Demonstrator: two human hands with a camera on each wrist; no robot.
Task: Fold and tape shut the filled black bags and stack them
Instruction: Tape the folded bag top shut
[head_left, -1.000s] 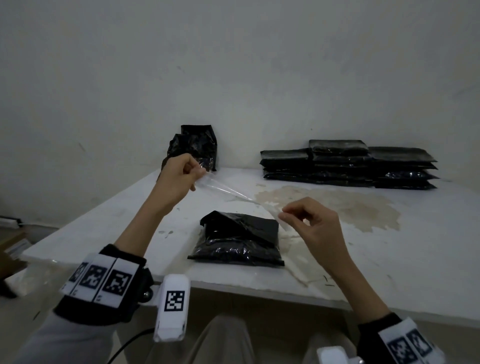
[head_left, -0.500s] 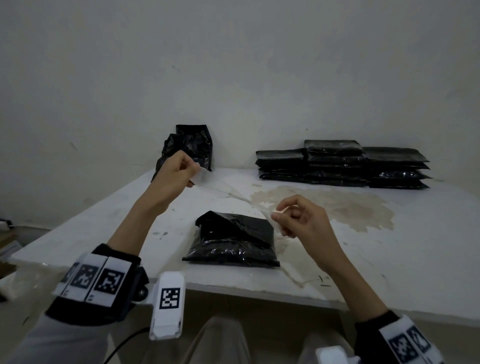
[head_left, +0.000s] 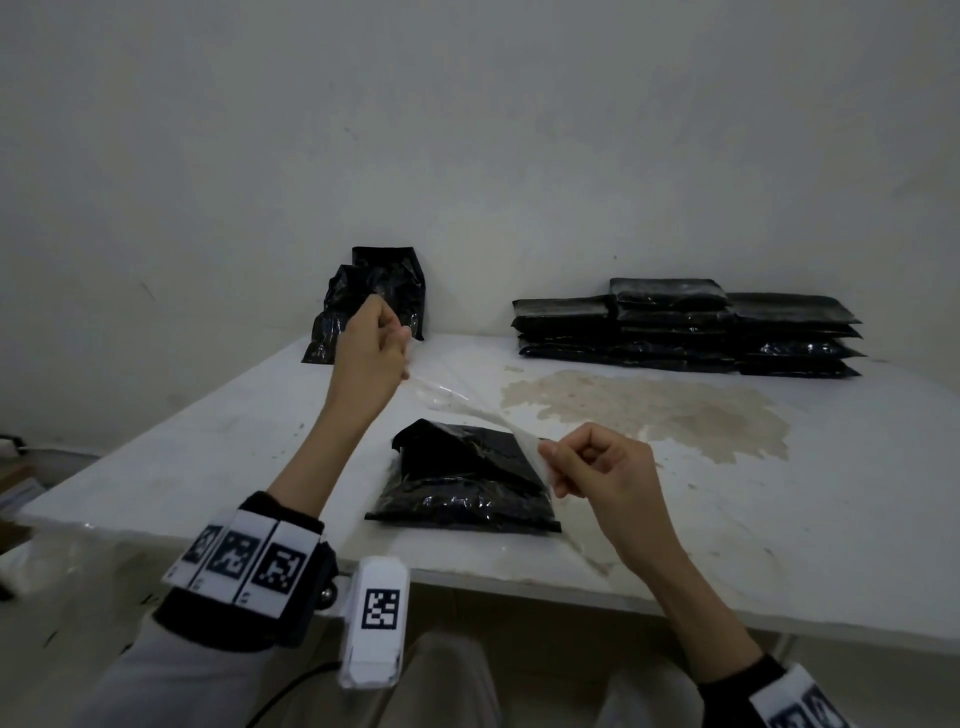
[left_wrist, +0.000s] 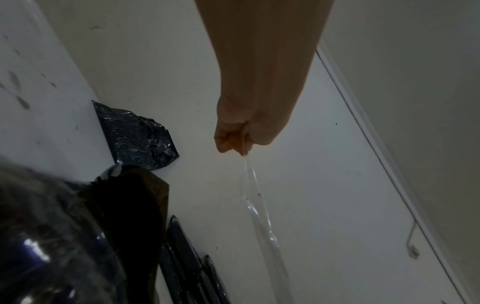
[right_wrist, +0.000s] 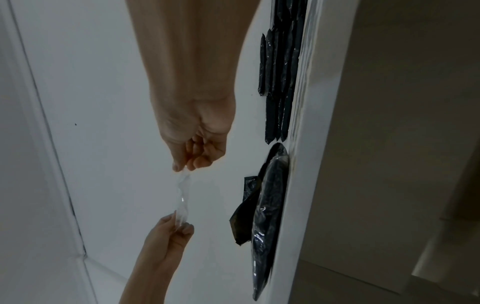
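A filled black bag (head_left: 467, 478) lies on the white table (head_left: 208, 467) near its front edge, its top flap folded over and partly lifted. A strip of clear tape (head_left: 457, 400) stretches in the air above the bag. My left hand (head_left: 374, 353) pinches its far end, up and to the left. My right hand (head_left: 597, 467) pinches the near end beside the bag's right edge. The tape (right_wrist: 183, 195) also shows between both hands in the right wrist view, and it hangs as a thin clear strip (left_wrist: 257, 205) from my left hand (left_wrist: 233, 139) in the left wrist view.
A stack of flat taped black bags (head_left: 685, 332) sits at the back right against the wall. Two upright filled black bags (head_left: 374, 296) lean on the wall at the back left. A brownish stain (head_left: 649, 410) marks the table's middle. My knees are below the front edge.
Both hands have kept their pinch on the tape. The right hand has come nearer and lower, to the bag's right edge; the left hand has stayed high at the back left.
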